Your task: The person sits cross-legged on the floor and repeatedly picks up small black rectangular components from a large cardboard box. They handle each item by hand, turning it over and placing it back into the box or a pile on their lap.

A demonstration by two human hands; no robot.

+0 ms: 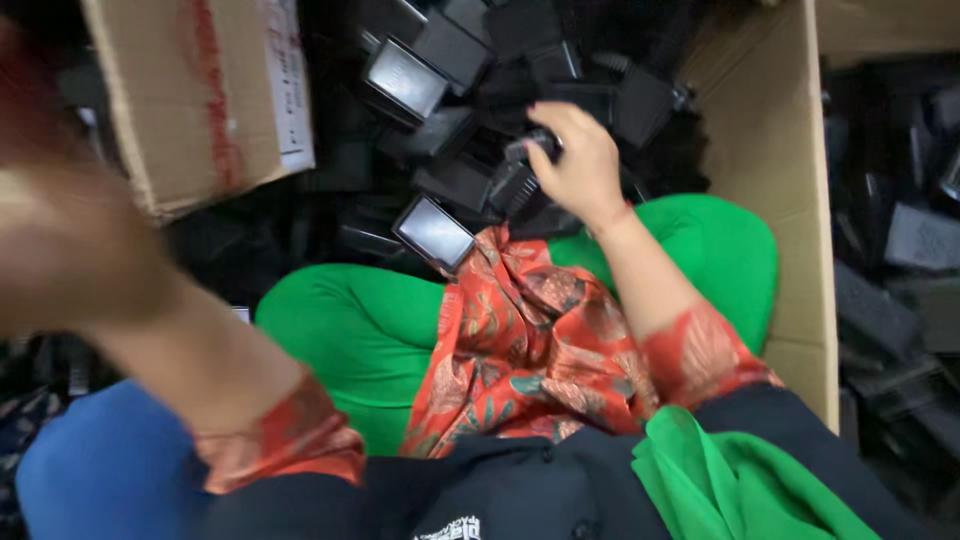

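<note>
Cardboard boxes [770, 150] hem in a heap of black plastic parts [450, 120]; right hand [580, 160] curls its fingers around one black part [520, 175] atop the heap — picking stage; left hand [60, 250] blurred, grip unreadable.

brown cardboard box [190, 100] upper left | white label [287, 85] | tall carton wall [775, 180] right, perhaps open

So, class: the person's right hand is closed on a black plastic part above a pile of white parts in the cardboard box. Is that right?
Not quite: the pile is black, not white. The head view shows the right hand closed on a black plastic part above it, in the cardboard box.
</note>
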